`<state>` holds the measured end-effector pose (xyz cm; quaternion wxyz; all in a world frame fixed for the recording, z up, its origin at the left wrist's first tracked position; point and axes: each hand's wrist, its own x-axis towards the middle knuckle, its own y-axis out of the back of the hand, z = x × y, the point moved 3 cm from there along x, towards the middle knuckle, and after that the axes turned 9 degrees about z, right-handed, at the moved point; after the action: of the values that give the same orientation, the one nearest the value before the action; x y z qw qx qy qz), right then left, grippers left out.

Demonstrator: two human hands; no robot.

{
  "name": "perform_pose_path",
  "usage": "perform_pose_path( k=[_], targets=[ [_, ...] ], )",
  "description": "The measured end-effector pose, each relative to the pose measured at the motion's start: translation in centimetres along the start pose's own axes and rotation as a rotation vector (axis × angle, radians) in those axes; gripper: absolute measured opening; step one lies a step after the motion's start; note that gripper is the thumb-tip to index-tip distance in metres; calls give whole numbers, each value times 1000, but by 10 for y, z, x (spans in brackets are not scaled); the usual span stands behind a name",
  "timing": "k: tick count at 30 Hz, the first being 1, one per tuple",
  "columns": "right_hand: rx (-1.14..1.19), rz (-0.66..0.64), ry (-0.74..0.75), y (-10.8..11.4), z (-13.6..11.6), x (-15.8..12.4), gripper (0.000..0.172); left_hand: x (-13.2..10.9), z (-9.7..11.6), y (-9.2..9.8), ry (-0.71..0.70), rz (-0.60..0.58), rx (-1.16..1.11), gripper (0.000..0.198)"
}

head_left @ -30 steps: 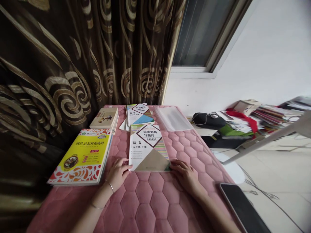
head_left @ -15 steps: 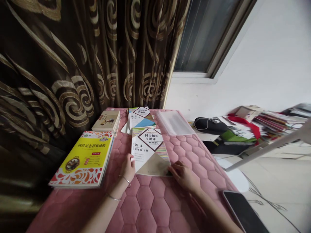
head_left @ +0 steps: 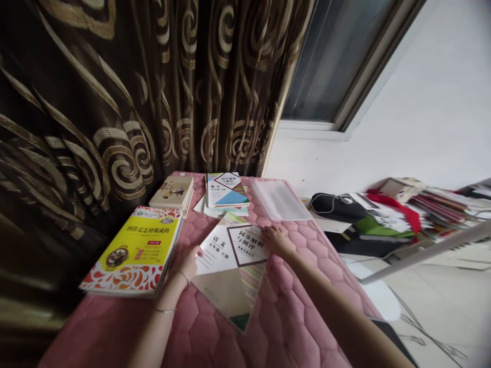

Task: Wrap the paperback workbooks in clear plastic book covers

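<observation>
Head view: left hand (head_left: 190, 263) grip pinching rectangular white-and-tan paper workbook (head_left: 226, 278); right hand (head_left: 277, 242) touching opposite side, grip unclear; yellow-covered book (head_left: 143, 243) along pink-quilted tabletop (head_left: 295, 332) left edge.

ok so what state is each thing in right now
left hand: at the held workbook's left edge
right hand: at its right edge
held workbook: closed, cover up, turned askew
blue-and-white workbook: closed, cover up
yellow book: closed, cover up
tan book: closed, cover up
translucent plastic: lying flat
curtain: hanging in folds
</observation>
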<state>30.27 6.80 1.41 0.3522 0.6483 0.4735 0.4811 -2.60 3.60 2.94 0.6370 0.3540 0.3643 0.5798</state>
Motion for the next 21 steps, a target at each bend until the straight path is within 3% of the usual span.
perform_pose_path(
  k=[4, 7, 13, 17, 21],
  targets=[
    [-63, -26, -105, 1, 5, -6, 29, 33, 7, -1, 142, 168, 183, 41],
    [-81, -45, -188, 5, 12, -24, 36, 62, 14, -5, 155, 175, 193, 42],
    [-64, -44, -355, 10, 29, -63, 40, 110, 59, -10, -134, 180, 203, 34],
    [-34, -25, -406, 10, 36, -69, 40, 117, 84, -14, -179, 267, 206, 37],
    [7, -40, -404, 13, 44, -65, 37, 92, 72, -17, -95, 365, 194, 32]
  ],
)
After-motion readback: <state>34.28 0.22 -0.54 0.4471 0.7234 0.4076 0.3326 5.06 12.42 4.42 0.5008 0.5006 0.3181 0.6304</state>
